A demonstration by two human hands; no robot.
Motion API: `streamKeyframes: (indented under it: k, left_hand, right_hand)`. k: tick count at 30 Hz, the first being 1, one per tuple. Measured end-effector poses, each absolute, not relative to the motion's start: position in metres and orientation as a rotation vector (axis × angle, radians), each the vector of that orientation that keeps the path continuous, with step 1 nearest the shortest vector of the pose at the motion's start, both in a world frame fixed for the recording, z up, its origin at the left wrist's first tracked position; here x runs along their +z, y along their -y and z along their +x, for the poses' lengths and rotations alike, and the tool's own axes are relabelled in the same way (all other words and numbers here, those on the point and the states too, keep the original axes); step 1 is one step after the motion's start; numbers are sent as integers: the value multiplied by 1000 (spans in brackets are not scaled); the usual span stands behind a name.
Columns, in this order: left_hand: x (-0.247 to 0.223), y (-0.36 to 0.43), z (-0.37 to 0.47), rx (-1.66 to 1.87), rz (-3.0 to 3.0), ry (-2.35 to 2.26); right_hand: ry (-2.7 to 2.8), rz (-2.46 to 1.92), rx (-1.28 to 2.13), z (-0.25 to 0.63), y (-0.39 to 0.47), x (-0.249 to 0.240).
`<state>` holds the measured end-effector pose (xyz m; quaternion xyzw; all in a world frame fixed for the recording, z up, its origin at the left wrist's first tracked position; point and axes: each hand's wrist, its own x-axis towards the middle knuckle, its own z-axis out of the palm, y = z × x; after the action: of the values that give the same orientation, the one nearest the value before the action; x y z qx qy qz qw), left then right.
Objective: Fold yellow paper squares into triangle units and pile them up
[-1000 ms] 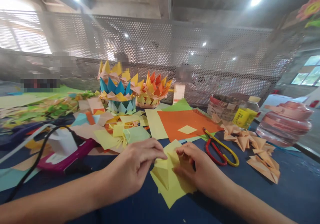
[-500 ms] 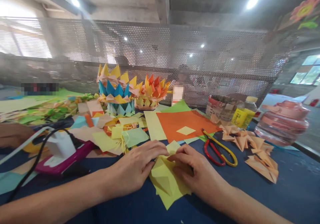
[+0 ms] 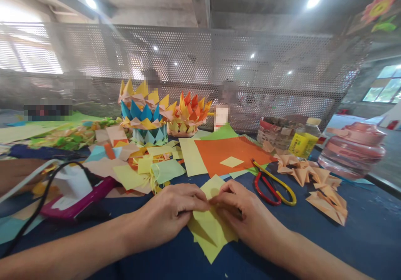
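Both my hands meet over a yellow paper that is partly folded and lies on the dark blue table close in front of me. My left hand grips its left side, fingers bent together near the paper's upper middle. From the other side my right hand pinches the paper, fingertips nearly touching those of my left hand. The paper's top corner points away from me, past the fingertips, and its lower corner points towards me. Fingers hide part of the fold.
Right of my hands lie red-and-yellow scissors and folded peach papers. Behind stand a pink bottle, orange paper and paper crowns. A purple power strip and another person's hand are at the left.
My left hand has come down slightly, its fingers now lower on the paper, and more of the paper's top corner shows. A dark blue item now shows near the other person's hand.
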<state>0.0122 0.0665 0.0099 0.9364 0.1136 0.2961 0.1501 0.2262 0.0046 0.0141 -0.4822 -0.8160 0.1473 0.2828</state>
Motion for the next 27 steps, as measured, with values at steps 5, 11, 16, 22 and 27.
streamKeyframes:
  k: [5,11,16,22,27]
  left_hand:
    - [7,-65,12,870,2760,-335]
    - [3,-58,11,1007,2863,-541]
    - [4,-49,16,1012,2974,-520]
    - [3,-47,16,935,2959,-464]
    - [2,-48,14,949,2956,-466]
  right_hand:
    - [2083,-1289,385,230,-1,19]
    - [2165,-1154,275,224,9,29]
    - [2317,-1062,68,223,5,20]
    - [2375,-1062,-40,228,1,18]
    - [2356,-1081,-99,230,0,19]
